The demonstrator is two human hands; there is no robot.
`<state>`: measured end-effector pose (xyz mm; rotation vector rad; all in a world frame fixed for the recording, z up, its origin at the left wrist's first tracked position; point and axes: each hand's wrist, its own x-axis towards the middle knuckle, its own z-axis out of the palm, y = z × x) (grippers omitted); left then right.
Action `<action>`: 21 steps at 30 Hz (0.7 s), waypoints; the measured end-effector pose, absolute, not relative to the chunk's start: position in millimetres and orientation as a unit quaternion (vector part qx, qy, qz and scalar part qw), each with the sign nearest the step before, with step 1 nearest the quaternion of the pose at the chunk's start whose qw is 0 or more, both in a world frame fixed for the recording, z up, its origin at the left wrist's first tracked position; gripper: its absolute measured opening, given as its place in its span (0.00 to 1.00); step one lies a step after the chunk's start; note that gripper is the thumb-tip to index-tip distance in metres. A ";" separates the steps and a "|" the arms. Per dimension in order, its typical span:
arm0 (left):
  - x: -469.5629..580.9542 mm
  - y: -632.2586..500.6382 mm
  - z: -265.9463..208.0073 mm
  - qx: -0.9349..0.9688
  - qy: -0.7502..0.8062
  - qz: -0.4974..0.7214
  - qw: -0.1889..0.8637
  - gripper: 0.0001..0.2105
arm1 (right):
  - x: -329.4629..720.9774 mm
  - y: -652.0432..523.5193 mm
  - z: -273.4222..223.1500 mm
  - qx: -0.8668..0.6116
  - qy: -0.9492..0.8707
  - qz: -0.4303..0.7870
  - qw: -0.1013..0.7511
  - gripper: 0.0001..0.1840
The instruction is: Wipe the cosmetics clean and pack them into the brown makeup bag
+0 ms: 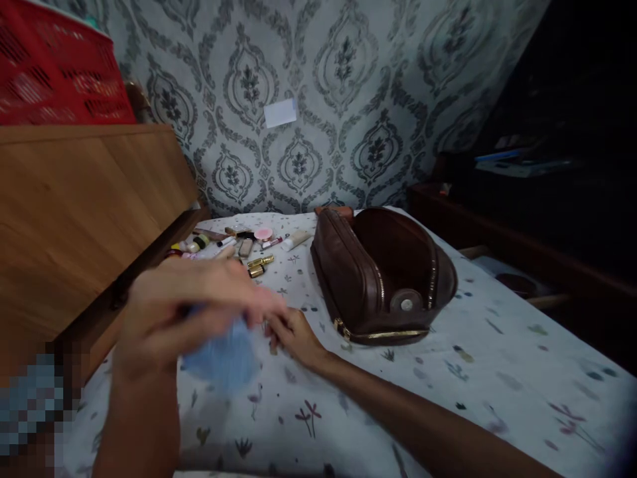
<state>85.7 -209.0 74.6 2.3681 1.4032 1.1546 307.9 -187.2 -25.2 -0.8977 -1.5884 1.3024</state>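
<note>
My left hand (184,312) is raised over the bed, smeared by motion, its fingers closed on a soft light-blue cloth (223,358) that hangs below the palm. Just beyond it and lower, my right hand (297,335) rests near the sheet with its fingers curled together. The fingertips are partly behind my left hand, and what they hold, if anything, does not show. Right of my right hand stands a dark brown leather toiletry bag (343,265), its zipped top gaping. Past my left hand lie several cosmetics, among them a gold tube (261,261) and a pink round compact (263,234).
A cream squeeze tube (296,239) lies left of the bag on the patterned sheet (348,411). Along the left runs a wooden cabinet (84,192) with a red basket (60,66) on top. Dark furniture with an open drawer (517,282) borders the right side.
</note>
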 end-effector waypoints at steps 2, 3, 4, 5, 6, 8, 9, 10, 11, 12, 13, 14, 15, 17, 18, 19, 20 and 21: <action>87.6 -177.3 71.3 0.778 0.492 0.389 0.036 0.19 | 306.4 -181.0 -37.2 -0.364 -0.609 0.551 0.440 0.16; 91.1 -162.0 66.6 0.773 0.501 0.389 0.014 0.19 | 306.5 -178.9 -41.1 -0.365 -0.593 0.565 0.443 0.17; 95.5 -148.0 59.3 0.768 0.509 0.388 -0.008 0.18 | 307.0 -177.6 -43.5 -0.364 -0.580 0.578 0.444 0.18; 99.9 -136.3 49.5 0.764 0.519 0.383 -0.028 0.18 | 307.7 -177.0 -44.7 -0.363 -0.569 0.588 0.446 0.18; 103.8 -127.4 37.9 0.760 0.532 0.372 -0.045 0.18 | 308.4 -177.1 -45.0 -0.361 -0.565 0.592 0.448 0.18; 108.7 -118.5 12.2 0.765 0.559 0.308 -0.080 0.18 | 309.4 -178.6 -44.2 -0.359 -0.569 0.588 0.449 0.18; 109.5 -117.9 0.2 0.768 0.574 0.267 -0.095 0.18 | 309.6 -179.7 -43.6 -0.358 -0.573 0.584 0.449 0.18; 109.3 -118.9 -10.0 0.772 0.579 0.240 -0.109 0.19 | 309.8 -180.9 -42.9 -0.357 -0.579 0.581 0.447 0.18; 108.5 -120.8 -17.7 0.777 0.578 0.213 -0.127 0.20 | 309.8 -182.0 -42.2 -0.356 -0.586 0.576 0.444 0.17; 107.4 -122.8 -23.0 0.781 0.577 0.193 -0.145 0.21 | 309.7 -183.0 -41.6 -0.356 -0.594 0.573 0.439 0.17; 106.3 -124.4 -25.9 0.783 0.573 0.179 -0.163 0.22 | 309.6 -183.8 -41.0 -0.355 -0.601 0.569 0.434 0.17; 105.3 -125.3 -26.9 0.784 0.570 0.169 -0.178 0.23 | 309.5 -184.5 -40.5 -0.356 -0.608 0.566 0.429 0.16; 104.7 -125.4 -26.7 0.783 0.570 0.162 -0.188 0.24 | 309.4 -185.1 -40.1 -0.357 -0.611 0.563 0.427 0.16; 104.7 -124.3 -24.7 0.782 0.570 0.157 -0.195 0.23 | 309.4 -185.7 -40.1 -0.360 -0.615 0.556 0.428 0.15; 105.3 -123.9 -23.8 0.785 0.566 0.157 -0.196 0.22 | 309.6 -185.7 -40.6 -0.362 -0.617 0.552 0.428 0.15; 106.4 -124.0 -23.1 0.793 0.555 0.158 -0.196 0.21 | 310.1 -185.4 -41.7 -0.368 -0.621 0.544 0.428 0.14; 108.1 -124.9 -22.9 0.803 0.539 0.161 -0.195 0.20 | 310.9 -184.7 -43.2 -0.376 -0.627 0.530 0.429 0.13; 110.5 -126.7 -23.1 0.815 0.521 0.167 -0.192 0.20 | 311.9 -183.6 -45.1 -0.389 -0.635 0.505 0.436 0.12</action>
